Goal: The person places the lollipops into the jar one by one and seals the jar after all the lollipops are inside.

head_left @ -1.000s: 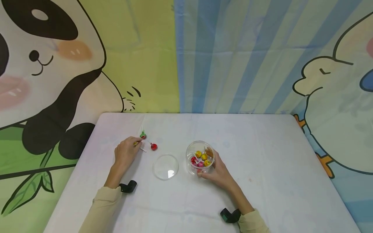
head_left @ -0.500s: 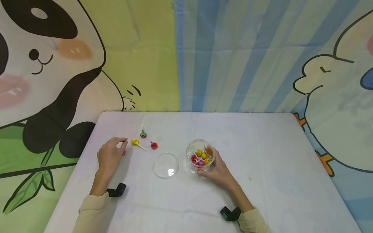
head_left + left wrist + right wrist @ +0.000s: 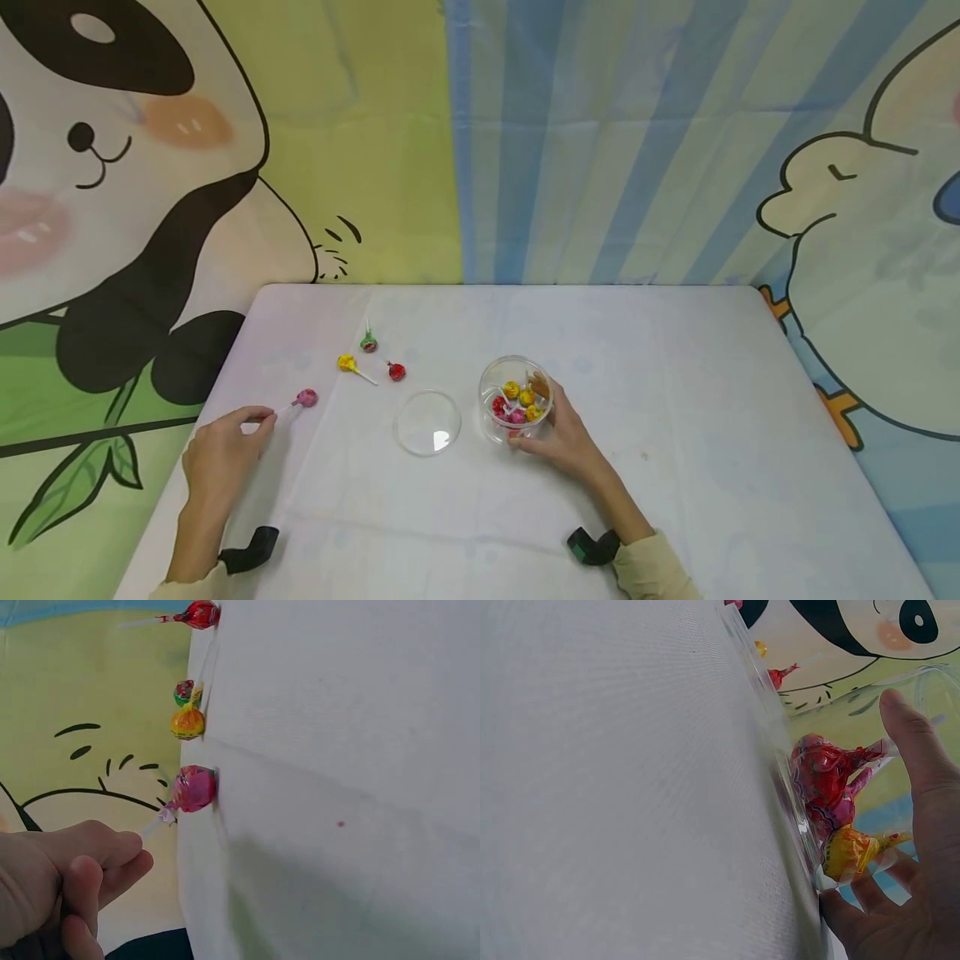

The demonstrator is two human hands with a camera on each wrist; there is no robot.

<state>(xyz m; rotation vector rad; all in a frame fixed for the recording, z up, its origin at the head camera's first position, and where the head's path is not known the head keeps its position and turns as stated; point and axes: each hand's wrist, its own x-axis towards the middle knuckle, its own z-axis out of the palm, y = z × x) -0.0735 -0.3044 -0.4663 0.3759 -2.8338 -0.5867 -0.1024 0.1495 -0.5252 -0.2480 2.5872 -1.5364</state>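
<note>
At the table's left side my left hand (image 3: 227,450) pinches the white stick of a pink lollipop (image 3: 306,398) between thumb and fingertips. In the left wrist view the pink wrapped head (image 3: 195,788) sits just beyond the fingertips, low at the white cloth. My right hand (image 3: 562,437) grips a clear round jar (image 3: 491,379) from its right side, thumb in front and fingers behind. Inside lie several wrapped lollipops, among them a yellow lollipop (image 3: 512,390) and a red lollipop (image 3: 823,769). The jar is uncapped and stands on the table.
A clear round lid (image 3: 427,423) lies flat, left of the jar. Behind it are a red lollipop (image 3: 397,372), a yellow lollipop (image 3: 347,363) and a green lollipop (image 3: 368,342). The white tabletop (image 3: 675,375) ends at a cartoon-printed backdrop (image 3: 390,142).
My left hand has left the yellow lollipop, drawn back to the left and near side, and taken the pink lollipop's stick. My right hand stays on the jar.
</note>
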